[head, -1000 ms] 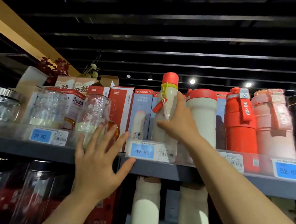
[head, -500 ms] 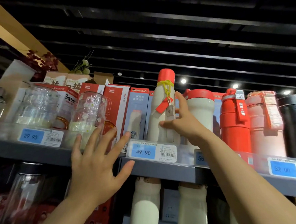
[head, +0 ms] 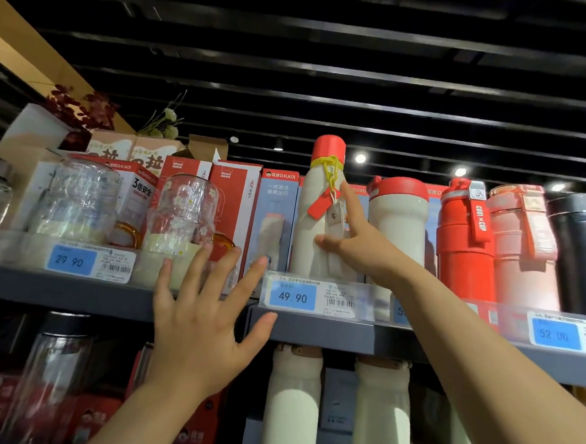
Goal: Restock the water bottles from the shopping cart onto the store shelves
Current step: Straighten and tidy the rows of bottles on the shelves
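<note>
Under black ceiling slats, the cream red-capped bottle (head: pixel 310 223) stands upright on the top shelf (head: pixel 329 330). Your right hand (head: pixel 350 237) touches it, fingers loosening; your left hand (head: pixel 203 322) hovers spread, holding nothing.

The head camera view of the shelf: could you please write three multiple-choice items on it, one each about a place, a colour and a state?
1. Where does the white bottle stand?
A. above the 49.90 price tag
B. above the 29.90 tag
C. on the lower shelf

2. What colour is its cap?
A. black
B. red
C. yellow

3. How is the left hand?
A. gripping a jar
B. fist closed
C. open, fingers spread

Answers: 1 A, the tag sits just below it. 2 B, the top is red. 3 C, it holds nothing, while the right hand touches the bottle.
</note>
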`<action>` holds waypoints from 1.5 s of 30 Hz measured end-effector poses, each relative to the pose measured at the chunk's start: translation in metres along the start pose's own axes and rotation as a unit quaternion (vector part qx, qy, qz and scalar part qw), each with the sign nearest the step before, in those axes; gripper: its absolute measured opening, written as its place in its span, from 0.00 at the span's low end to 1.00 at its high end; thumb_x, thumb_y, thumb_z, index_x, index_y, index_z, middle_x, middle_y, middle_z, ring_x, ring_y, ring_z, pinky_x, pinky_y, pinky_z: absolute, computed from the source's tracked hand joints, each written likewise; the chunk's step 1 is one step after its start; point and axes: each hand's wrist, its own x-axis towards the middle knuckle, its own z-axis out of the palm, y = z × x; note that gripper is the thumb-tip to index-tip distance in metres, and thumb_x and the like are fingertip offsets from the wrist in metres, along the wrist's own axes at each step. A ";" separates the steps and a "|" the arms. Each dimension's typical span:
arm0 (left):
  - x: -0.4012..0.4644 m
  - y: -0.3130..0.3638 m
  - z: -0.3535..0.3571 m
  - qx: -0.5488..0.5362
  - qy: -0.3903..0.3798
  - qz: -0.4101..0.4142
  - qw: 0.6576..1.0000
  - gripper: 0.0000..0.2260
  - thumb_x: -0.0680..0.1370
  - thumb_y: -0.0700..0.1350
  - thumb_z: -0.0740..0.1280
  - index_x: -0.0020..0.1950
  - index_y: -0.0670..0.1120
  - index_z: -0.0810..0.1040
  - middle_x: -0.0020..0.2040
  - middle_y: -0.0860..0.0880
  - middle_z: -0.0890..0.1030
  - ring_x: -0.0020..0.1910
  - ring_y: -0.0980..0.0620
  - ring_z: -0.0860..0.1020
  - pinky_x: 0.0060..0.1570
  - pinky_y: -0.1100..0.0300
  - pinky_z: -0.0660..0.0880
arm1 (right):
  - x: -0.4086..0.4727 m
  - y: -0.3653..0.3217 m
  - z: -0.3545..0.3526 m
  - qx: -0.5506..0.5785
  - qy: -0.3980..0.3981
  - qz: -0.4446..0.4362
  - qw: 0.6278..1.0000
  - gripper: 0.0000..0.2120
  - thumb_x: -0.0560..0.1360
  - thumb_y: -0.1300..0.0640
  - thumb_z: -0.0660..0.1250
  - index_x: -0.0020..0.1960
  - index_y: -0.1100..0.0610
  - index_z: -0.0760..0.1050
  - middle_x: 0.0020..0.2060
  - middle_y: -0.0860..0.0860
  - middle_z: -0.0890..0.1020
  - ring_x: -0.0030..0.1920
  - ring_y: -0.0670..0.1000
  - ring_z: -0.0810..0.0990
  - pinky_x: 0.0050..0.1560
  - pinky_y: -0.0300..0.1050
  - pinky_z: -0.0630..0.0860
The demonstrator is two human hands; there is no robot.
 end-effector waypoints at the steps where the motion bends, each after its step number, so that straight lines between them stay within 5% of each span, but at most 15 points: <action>1: 0.000 0.000 0.000 -0.001 -0.003 -0.001 1.000 0.27 0.78 0.65 0.45 0.71 0.56 0.65 0.68 0.45 0.74 0.69 0.39 0.68 0.66 0.34 0.56 | -0.001 0.000 0.000 -0.017 0.002 0.007 1.000 0.43 0.77 0.57 0.67 0.77 0.41 0.39 0.74 0.50 0.64 0.69 0.50 0.68 0.63 0.44 0.69; 6: 0.000 0.000 -0.001 -0.002 -0.009 -0.001 1.000 0.27 0.78 0.66 0.45 0.71 0.55 0.65 0.68 0.45 0.73 0.69 0.39 0.68 0.66 0.34 0.56 | -0.011 -0.013 0.010 -0.115 0.084 0.000 0.990 0.45 0.74 0.45 0.69 0.78 0.44 0.41 0.73 0.51 0.63 0.67 0.53 0.70 0.55 0.42 0.67; 12: 0.000 0.001 -0.002 -0.002 -0.016 -0.001 1.000 0.27 0.78 0.66 0.45 0.71 0.56 0.66 0.67 0.45 0.74 0.69 0.39 0.68 0.66 0.33 0.57 | -0.001 -0.035 0.055 -0.369 0.195 0.034 0.908 0.52 0.70 0.42 0.72 0.76 0.44 0.36 0.75 0.60 0.47 0.60 0.67 0.71 0.46 0.52 0.74; 17: 0.001 0.000 -0.001 -0.002 -0.007 0.004 1.000 0.27 0.78 0.66 0.45 0.70 0.55 0.67 0.67 0.46 0.74 0.69 0.40 0.68 0.65 0.33 0.58 | 0.006 -0.024 0.053 -0.319 0.195 0.018 0.927 0.50 0.71 0.52 0.73 0.77 0.45 0.39 0.74 0.59 0.50 0.59 0.65 0.72 0.44 0.50 0.72; 23: 0.001 -0.002 0.005 0.003 0.028 0.014 1.000 0.27 0.78 0.64 0.46 0.70 0.54 0.69 0.66 0.46 0.75 0.68 0.40 0.70 0.65 0.34 0.58 | 0.002 -0.017 0.020 -0.117 0.115 -0.006 0.986 0.55 0.65 0.57 0.78 0.77 0.46 0.42 0.66 0.53 0.62 0.56 0.49 0.67 0.49 0.42 0.68; 28: 0.000 -0.001 0.005 0.009 0.046 0.017 0.999 0.26 0.78 0.64 0.46 0.70 0.54 0.68 0.66 0.46 0.75 0.67 0.39 0.70 0.65 0.35 0.58 | -0.008 -0.018 0.026 -0.280 0.155 0.022 0.947 0.51 0.68 0.41 0.73 0.76 0.42 0.39 0.76 0.56 0.50 0.61 0.61 0.74 0.49 0.49 0.73; 32: 0.000 -0.001 0.006 0.014 0.037 0.013 0.999 0.27 0.78 0.64 0.46 0.70 0.54 0.70 0.66 0.46 0.75 0.68 0.40 0.69 0.65 0.34 0.57 | -0.005 -0.028 0.048 -0.407 0.206 0.029 0.889 0.53 0.67 0.35 0.71 0.76 0.44 0.38 0.76 0.58 0.44 0.65 0.66 0.67 0.49 0.51 0.73; 38: 0.000 -0.002 0.006 0.014 0.040 0.015 0.999 0.26 0.79 0.65 0.46 0.70 0.54 0.68 0.67 0.46 0.74 0.68 0.40 0.69 0.65 0.34 0.58 | 0.006 -0.023 0.047 -0.304 0.179 0.042 0.935 0.51 0.67 0.50 0.77 0.76 0.45 0.45 0.73 0.57 0.50 0.62 0.66 0.69 0.47 0.50 0.73; 45: 0.000 -0.003 0.009 0.020 0.073 0.024 0.997 0.26 0.78 0.63 0.48 0.69 0.53 0.71 0.66 0.45 0.75 0.67 0.39 0.70 0.64 0.34 0.59 | 0.002 -0.016 0.019 -0.109 0.102 0.018 0.989 0.51 0.62 0.55 0.79 0.74 0.43 0.49 0.60 0.51 0.61 0.55 0.54 0.70 0.46 0.44 0.69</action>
